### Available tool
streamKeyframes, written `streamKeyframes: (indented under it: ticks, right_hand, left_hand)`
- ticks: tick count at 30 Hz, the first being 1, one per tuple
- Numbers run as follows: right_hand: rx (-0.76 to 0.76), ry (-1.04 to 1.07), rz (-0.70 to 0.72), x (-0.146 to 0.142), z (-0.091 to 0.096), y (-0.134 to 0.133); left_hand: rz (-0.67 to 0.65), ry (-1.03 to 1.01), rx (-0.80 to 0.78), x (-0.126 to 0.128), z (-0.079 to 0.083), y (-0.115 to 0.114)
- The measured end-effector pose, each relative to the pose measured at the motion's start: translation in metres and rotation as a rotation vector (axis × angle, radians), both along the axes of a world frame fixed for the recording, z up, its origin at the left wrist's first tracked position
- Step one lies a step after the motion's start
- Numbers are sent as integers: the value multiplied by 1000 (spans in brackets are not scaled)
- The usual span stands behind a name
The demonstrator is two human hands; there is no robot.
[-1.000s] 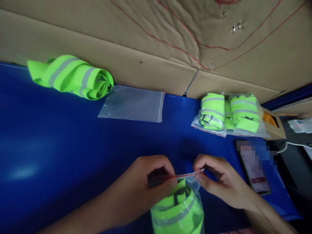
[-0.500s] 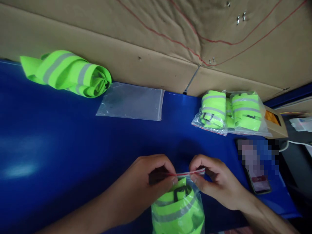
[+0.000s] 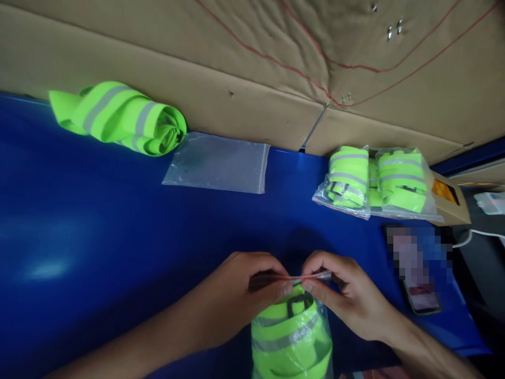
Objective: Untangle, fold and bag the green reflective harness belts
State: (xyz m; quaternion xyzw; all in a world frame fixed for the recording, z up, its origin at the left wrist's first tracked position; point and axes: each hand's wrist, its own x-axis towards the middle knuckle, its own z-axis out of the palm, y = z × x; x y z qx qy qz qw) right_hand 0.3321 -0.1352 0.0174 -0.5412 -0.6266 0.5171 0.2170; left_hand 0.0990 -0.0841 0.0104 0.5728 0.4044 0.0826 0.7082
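Observation:
A clear zip bag [image 3: 326,326] at the lower middle has a red-striped mouth. Inside it lies a rolled neon-green strap [image 3: 292,339] with a grey reflective stripe and a black buckle. My left hand [image 3: 252,295] pinches the bag's top edge between thumb and fingers. My right hand [image 3: 343,295] pinches the same edge just to the right, so the fingertips of both hands nearly meet. The bag hangs below the hands and runs out of the picture at the bottom.
Against the cardboard wall [image 3: 189,84] lie a loose neon-green roll [image 3: 118,118] and a flat clear bag [image 3: 216,163]. At the right are bagged green rolls [image 3: 349,176], an open cardboard box [image 3: 460,210] and a phone [image 3: 424,297] on the blue table [image 3: 98,226].
My right hand has slid left along the bag's mouth, closer to my left hand. The whole view has shifted slightly. Both hands keep their pinch.

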Motion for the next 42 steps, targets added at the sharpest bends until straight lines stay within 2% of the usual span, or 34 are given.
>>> streamKeyframes:
  ticks: [4,7,13,17,20,28,32,37,42]
  right_hand:
    - [19,-39,29,3,-3,1]
    - [42,-41,51,5,-7,2]
    - [55,-60,8,1,-12,-1]
    - [225,-113,19,1,-9,-3]
    - [289,-108,18,5,-4,1]
    - [193,-110,-79,7,-2,11]
    - [109,-72,-38,7,2,12]
    - [118,-99,-48,12,4,11]
    - [47,-137,-33,16,3,9]
  left_hand:
    - [-17,68,206,1,0,-3]
    - [-14,89,282,3,-3,-7]
    - [4,52,328,4,-8,-10]
    - [-5,41,275,0,-5,-5]
    - [-7,48,258,-4,0,2]
    - [80,65,307,-8,-2,8]
    - [82,21,299,-9,0,8]
    - [44,83,186,-15,1,13]
    - [80,93,206,-16,0,15]
